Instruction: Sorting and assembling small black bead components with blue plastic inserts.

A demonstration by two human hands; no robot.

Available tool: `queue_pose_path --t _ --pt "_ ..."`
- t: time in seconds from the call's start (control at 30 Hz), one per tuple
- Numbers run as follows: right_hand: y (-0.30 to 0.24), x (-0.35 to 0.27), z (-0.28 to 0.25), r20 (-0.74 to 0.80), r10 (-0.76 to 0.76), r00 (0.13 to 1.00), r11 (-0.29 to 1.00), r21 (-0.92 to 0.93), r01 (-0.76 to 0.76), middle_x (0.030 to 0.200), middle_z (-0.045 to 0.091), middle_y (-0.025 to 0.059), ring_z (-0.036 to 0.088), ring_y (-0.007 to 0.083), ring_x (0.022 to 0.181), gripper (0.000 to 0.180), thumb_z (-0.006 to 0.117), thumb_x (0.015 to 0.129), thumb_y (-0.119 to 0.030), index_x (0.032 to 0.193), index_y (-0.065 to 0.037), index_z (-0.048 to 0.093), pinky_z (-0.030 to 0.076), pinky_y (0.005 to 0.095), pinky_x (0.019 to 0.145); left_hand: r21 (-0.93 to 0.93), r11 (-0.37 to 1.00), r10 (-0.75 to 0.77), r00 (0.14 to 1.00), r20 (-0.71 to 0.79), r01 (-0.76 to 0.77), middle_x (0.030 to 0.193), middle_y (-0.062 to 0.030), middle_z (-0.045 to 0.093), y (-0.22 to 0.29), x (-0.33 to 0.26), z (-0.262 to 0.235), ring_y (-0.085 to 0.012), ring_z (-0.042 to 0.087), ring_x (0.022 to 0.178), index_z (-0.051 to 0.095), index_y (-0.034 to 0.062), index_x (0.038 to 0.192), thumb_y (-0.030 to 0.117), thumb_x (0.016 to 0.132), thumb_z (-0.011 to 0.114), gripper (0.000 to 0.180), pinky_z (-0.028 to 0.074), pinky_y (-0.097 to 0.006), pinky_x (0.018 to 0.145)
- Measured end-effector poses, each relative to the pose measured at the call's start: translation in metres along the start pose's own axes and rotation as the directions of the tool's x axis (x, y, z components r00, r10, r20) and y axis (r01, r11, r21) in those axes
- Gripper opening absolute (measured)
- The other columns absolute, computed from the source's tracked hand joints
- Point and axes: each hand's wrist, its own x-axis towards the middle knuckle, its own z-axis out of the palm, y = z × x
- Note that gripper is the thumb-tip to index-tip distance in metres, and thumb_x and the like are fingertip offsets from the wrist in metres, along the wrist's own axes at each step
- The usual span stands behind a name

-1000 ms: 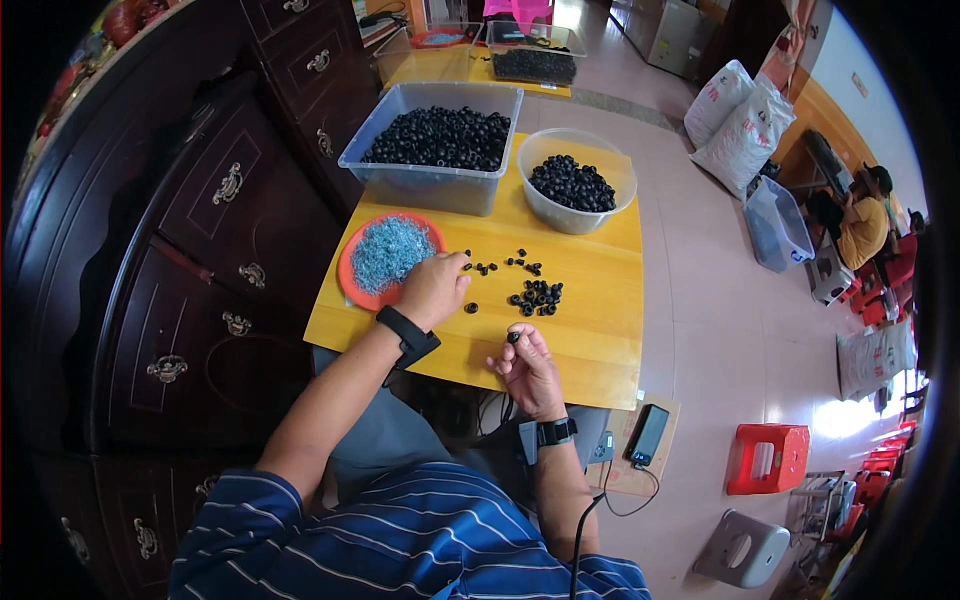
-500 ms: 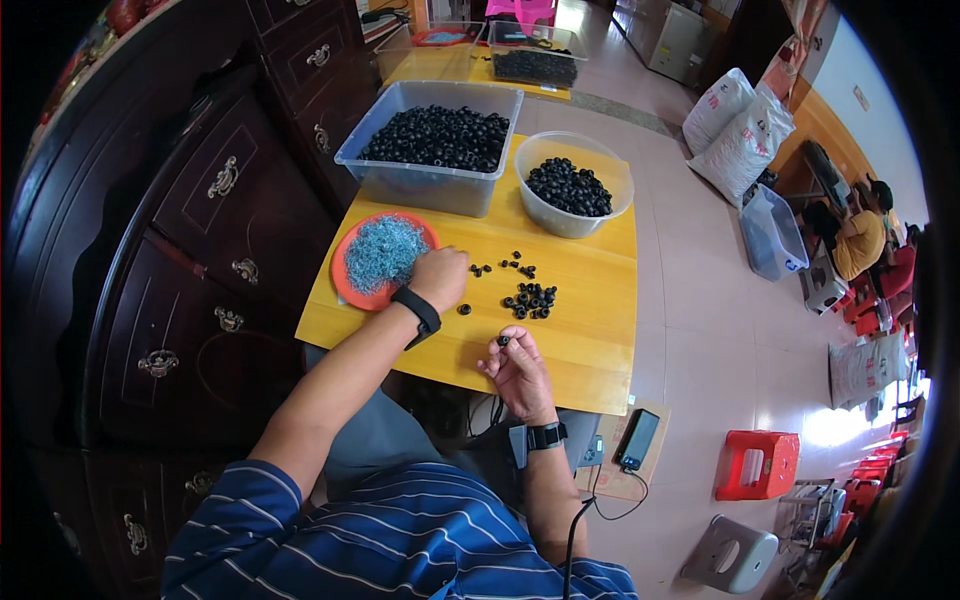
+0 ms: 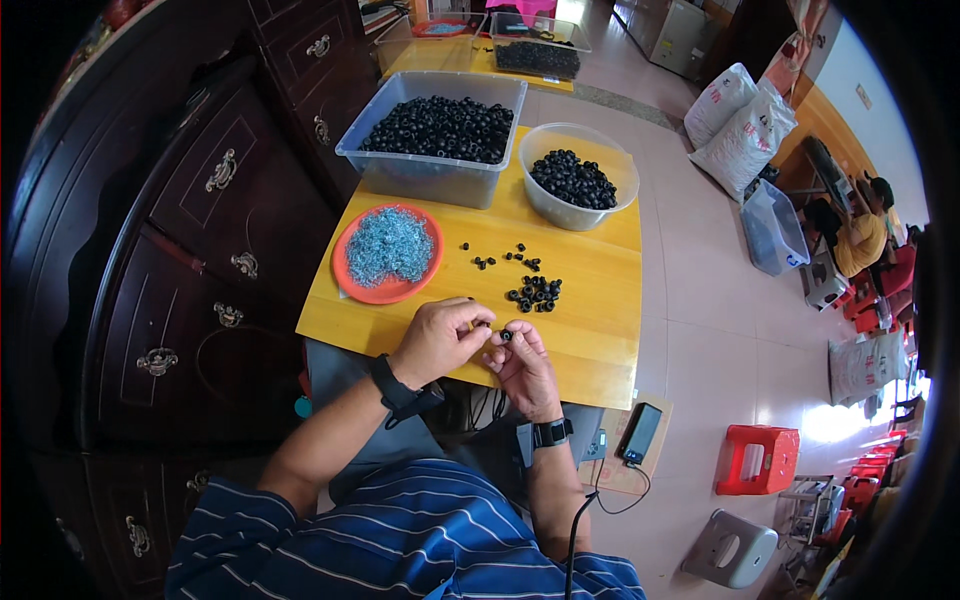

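Tabletop (image 3: 590, 350), near edge: the right hand (image 3: 527, 372) pinches a black ring (image 3: 506, 336) between thumb and fingers. The left hand (image 3: 440, 340), just beside it, has thumb and fingertips drawn together; any content cannot be told. Loose black pieces (image 3: 541, 296) lie mid-surface. A red plate (image 3: 385, 295) of bluish bits (image 3: 385, 245) sits by the left edge; a rectangular bin (image 3: 430, 181) and round tub (image 3: 560, 213) stand toward the far edge.
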Motion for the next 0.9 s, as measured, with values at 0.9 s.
queue_pose_path --t 0.9 --pt "0.007 -0.011 0.014 -0.073 0.081 0.994 0.990 0.124 -0.072 0.109 0.067 0.0097 0.067 0.0209 0.101 0.026 0.059 0.095 -0.005 0.121 -0.003 0.058 0.053 0.0354 0.096 -0.208 0.977 -0.067 0.996 -0.058 0.053 0.081 -0.0078 0.068 0.005 -0.025 0.005 -0.0118 0.067 0.069 0.068 -0.0018 0.092 -0.003 0.081 0.071 0.011 0.051 -0.024 0.060"
